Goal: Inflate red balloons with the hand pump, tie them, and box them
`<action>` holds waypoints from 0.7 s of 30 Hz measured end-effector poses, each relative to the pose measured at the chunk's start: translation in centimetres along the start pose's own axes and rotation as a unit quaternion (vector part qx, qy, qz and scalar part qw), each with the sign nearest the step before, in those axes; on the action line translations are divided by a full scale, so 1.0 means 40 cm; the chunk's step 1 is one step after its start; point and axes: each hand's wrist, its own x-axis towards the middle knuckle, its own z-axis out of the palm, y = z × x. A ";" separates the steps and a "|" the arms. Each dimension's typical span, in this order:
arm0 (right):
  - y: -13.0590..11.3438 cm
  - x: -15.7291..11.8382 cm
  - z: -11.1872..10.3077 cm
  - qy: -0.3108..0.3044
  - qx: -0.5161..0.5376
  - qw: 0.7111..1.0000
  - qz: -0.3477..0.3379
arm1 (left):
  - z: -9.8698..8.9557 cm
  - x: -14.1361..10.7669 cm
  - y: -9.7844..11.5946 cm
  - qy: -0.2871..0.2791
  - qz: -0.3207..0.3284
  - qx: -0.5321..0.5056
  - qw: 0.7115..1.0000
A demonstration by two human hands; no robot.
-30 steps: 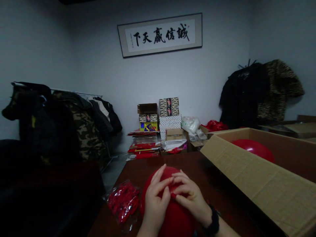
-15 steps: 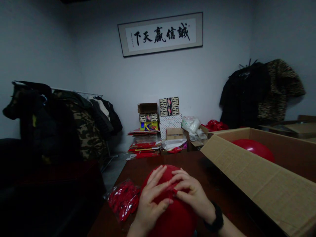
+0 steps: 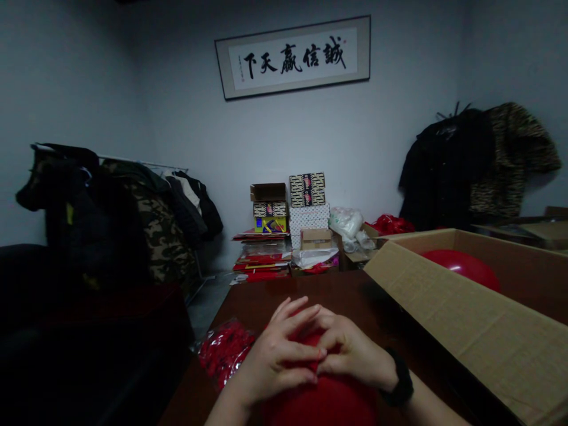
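A large, round red ball (image 3: 323, 402), balloon-like, is below my hands on the dark table, its top mostly covered by my fingers. My left hand (image 3: 279, 349) reaches over it from the left, thumb and index finger brought together at the top. From the other side my right hand (image 3: 348, 349), with a black band at the wrist, pinches at the same spot. A thin red string (image 3: 319, 356) shows between the fingertips of both hands. Left of the ball lies a clear plastic bag (image 3: 224, 350) of red items, partly behind my left forearm.
An open cardboard box (image 3: 465, 319) with a shiny red ball (image 3: 461, 267) inside stands on the right. Stacked boxes (image 3: 308, 219) and red papers (image 3: 261, 266) are beyond the brown table (image 3: 337, 285). Coats hang on a rack (image 3: 155, 213) at left.
My hands have drawn closer together over the ball, and their fingertips now meet around the string. The left hand has shifted right; the view has turned slightly left.
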 end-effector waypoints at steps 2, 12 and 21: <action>0.002 0.005 -0.008 -0.024 0.051 0.998 -0.006 | -0.003 0.005 0.003 -0.014 0.013 -0.012 1.000; 0.006 0.025 -0.008 -0.041 0.268 0.963 0.008 | 0.028 0.012 -0.027 0.029 0.016 -0.114 0.993; 0.010 0.012 -0.006 0.034 0.202 0.978 0.043 | 0.048 0.015 -0.028 0.126 -0.040 -0.131 0.982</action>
